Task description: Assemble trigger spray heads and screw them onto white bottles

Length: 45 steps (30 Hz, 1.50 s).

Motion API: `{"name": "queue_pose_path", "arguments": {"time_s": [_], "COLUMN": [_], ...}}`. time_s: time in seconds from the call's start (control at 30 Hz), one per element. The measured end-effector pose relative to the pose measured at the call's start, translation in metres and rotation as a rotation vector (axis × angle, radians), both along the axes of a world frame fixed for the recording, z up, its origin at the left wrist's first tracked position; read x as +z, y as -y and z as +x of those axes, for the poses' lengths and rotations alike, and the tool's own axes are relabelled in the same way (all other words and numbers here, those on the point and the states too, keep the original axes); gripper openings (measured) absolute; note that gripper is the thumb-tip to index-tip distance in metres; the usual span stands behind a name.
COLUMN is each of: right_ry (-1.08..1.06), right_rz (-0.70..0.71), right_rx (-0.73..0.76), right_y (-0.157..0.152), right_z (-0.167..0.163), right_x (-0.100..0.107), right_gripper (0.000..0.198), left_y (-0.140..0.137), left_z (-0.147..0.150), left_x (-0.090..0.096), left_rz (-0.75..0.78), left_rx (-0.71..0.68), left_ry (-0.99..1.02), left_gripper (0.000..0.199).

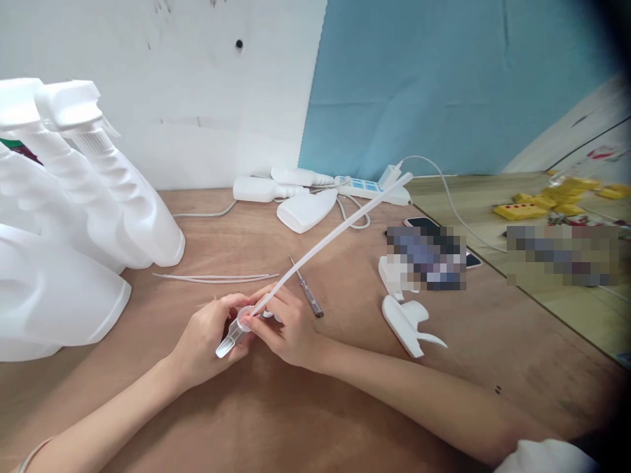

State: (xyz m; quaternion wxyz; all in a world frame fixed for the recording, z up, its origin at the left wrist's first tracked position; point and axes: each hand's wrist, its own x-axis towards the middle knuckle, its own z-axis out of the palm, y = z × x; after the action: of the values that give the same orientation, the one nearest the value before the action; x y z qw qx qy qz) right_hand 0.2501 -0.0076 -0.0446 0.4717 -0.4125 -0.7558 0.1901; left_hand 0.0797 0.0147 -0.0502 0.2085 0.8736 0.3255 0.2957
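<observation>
My left hand (200, 338) is closed around a translucent white trigger sprayer part (229, 343), whose round collar faces up. The fingers of my right hand (293, 328) pinch the lower end of a long white dip tube (331, 240) at that collar. From there the tube slants up and away to the right. Whether its end sits inside the collar or only touches it, I cannot tell. Just beyond my hands lie a screwdriver (308, 289) with a clear handle and several thin white tubes (217, 278). White sprayer shells (404, 322) rest to the right.
Several white spray bottles (133, 190) stand at the left. Smaller white bottles (306, 210) lie by a power strip (365, 188) along the wall. Phones (473, 257), partly blurred out, are at the right. Yellow pieces (542, 200) occupy the adjoining surface, with a cable crossing over.
</observation>
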Motion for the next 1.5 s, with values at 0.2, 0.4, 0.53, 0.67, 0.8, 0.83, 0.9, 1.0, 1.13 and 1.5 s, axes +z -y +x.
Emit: {"name": "queue_pose_path", "arguments": {"time_s": [0.2,0.4,0.53,0.67,0.8,0.83,0.9,1.0,1.13,1.5], "right_ry": [0.069,0.067,0.006,-0.095,-0.201,-0.228,-0.283,-0.313,-0.264,-0.156], "right_rz": [-0.051,-0.075,-0.212,-0.35,-0.409,-0.411,-0.414,-0.439,-0.456,-0.418], "right_rx": [0.073,0.1,0.061,0.049,-0.021,-0.047,-0.077,-0.018,0.147,0.393], "right_y": [-0.002,-0.002,-0.002,-0.004,-0.005,-0.006,-0.006,-0.007,-0.007,-0.011], "right_z": [-0.001,-0.002,-0.001,-0.001,0.0,0.0,0.002,0.004,0.007,0.009], "right_x": [0.003,0.003,0.002,0.003,0.0,-0.001,-0.004,-0.004,0.001,0.003], "right_gripper": [0.016,0.025,0.034,0.035,0.04,0.041,0.043,0.045,0.052,0.055], "left_y": [-0.002,-0.005,-0.008,-0.01,-0.012,-0.012,-0.015,-0.018,-0.017,-0.012], "left_z": [-0.001,-0.001,-0.002,-0.002,0.0,0.0,0.0,-0.002,-0.004,-0.002], "left_x": [0.002,0.004,0.008,0.013,0.013,0.012,0.011,0.007,0.006,0.013], "left_rz": [-0.051,-0.243,-0.453,-0.598,-0.7,-0.725,-0.786,-0.842,-0.841,-0.781], "left_rx": [0.032,-0.024,-0.072,-0.066,0.061,0.089,0.111,0.09,-0.01,-0.073], "left_ry": [-0.044,-0.002,0.087,0.188,0.282,0.309,0.382,0.462,0.433,0.243], "left_gripper": [0.033,0.038,0.038,0.036,0.035,0.036,0.038,0.042,0.042,0.029]}}
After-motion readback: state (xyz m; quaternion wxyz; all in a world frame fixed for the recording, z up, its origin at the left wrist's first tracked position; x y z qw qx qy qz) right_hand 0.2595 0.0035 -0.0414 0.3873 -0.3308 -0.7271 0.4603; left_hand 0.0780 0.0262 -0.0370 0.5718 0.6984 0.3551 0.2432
